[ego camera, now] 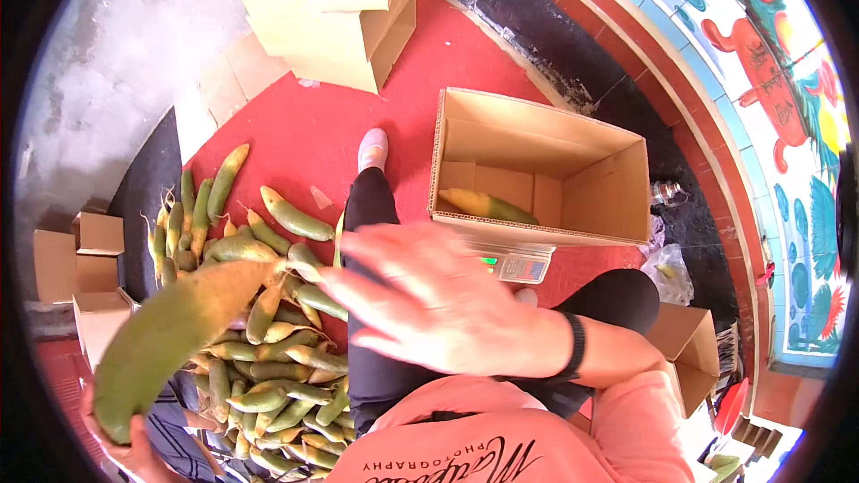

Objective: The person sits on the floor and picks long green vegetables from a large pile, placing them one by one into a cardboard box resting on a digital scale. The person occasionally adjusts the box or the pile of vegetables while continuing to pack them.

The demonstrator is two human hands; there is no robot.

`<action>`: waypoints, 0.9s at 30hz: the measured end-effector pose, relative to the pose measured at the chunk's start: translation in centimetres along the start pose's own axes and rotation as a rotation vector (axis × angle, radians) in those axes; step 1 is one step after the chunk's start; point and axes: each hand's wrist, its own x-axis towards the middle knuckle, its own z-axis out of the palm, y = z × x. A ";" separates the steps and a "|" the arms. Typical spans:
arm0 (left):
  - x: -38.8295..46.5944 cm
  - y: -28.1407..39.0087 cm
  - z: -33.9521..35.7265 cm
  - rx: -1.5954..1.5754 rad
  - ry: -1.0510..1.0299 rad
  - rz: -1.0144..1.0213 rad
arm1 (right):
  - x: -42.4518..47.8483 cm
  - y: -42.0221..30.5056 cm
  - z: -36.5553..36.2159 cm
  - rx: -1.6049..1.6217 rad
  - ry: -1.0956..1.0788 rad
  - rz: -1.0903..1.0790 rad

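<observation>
My left hand, at the lower left, holds a large green radish by its thick green end. The radish tilts upward, its yellowish root end pointing toward my other hand. Over my lap, my right hand is blurred, fingers apart, with the fingertips close to the thin root tip; I cannot tell whether they touch it. Below and behind the held radish lies a pile of green radishes. An open cardboard box sits ahead to the right, a single radish on its bottom.
A digital scale with a lit display shows at the box's near side. More cardboard boxes stand ahead on the red floor covering. Another person's striped clothing shows beside the pile. Plastic bags lie near the painted tile wall.
</observation>
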 end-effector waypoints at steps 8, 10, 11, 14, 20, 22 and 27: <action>3.0 11.6 10.0 -0.558 -0.005 0.069 | 0.2 0.3 -2.9 -0.374 0.212 -0.105; 4.4 12.1 12.9 -0.636 -0.146 0.102 | -1.1 1.6 -4.8 -0.215 0.262 -0.014; 5.2 12.8 14.7 -0.706 -0.262 0.092 | -1.7 1.8 -6.7 -0.340 0.208 0.098; 6.1 16.8 20.5 -0.936 -0.479 -0.030 | -3.3 3.2 -12.1 -0.528 0.132 0.204; 5.3 10.3 24.0 -0.822 -0.551 -0.171 | -6.2 7.5 -17.9 -0.850 -0.130 0.443; 4.2 7.4 25.1 -0.756 -0.616 -0.245 | -7.4 10.4 -18.7 -0.959 -0.276 0.551; 2.1 5.2 27.1 -0.622 -0.758 -0.293 | -10.2 22.0 -14.5 -0.860 -0.648 0.737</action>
